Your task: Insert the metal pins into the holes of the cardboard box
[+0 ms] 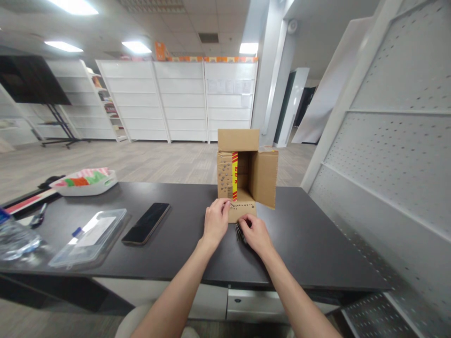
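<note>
An open cardboard box (268,176) faces me on the desk, its flaps spread up, left, right and down. Small dark dots are scattered over its left flap, and a row of holes runs along the lower flap (243,211). At that flap's left edge my left hand (215,220) is closed in a pinch; a tiny dark thing shows at its fingertips, too small to name. My right hand (256,232) rests just below the lower flap, its fingers closed on a bunch of thin metal nails (238,233), partly hidden under the hand.
Left on the dark desk (169,258) lie a phone (147,224), a clear plastic case (89,237), a water bottle (17,237) and a white tray (88,187) with coloured items. A perforated white panel (394,155) borders the desk's right side.
</note>
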Tool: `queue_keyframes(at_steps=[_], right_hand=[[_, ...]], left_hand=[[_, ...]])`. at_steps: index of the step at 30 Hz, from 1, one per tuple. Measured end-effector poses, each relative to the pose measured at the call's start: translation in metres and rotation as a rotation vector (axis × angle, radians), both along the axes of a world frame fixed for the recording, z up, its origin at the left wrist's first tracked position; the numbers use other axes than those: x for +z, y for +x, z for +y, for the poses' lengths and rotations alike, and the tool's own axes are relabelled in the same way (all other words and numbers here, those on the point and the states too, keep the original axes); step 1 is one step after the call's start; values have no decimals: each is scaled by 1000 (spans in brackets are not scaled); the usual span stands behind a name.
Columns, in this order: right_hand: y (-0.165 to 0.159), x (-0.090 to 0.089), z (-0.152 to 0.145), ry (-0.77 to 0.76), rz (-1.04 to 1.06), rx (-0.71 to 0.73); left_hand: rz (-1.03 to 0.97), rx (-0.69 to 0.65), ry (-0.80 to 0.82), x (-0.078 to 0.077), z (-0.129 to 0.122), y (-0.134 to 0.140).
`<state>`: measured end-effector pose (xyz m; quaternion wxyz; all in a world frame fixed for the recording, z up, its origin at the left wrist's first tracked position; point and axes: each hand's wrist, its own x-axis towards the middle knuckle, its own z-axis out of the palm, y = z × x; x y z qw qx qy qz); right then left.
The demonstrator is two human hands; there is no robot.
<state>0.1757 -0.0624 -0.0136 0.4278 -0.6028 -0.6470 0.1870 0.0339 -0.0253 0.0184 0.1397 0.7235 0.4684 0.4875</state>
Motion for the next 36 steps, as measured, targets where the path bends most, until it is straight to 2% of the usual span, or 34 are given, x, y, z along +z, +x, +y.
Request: queue_keyframes(at_steps=[5,12,25,36], right_hand=[[0,0,0,-7,-6,-3],[0,2,-1,-12,-2,0],[-1,4,-2,-9,-13,2],[0,1,0,-17,-4,-8]], left_hand=[[-12,31,22,-6,7,6],[-28,60,37,-16,5,8],[105,27,1,-17,2,9],[16,115,-58,-20,4,6]])
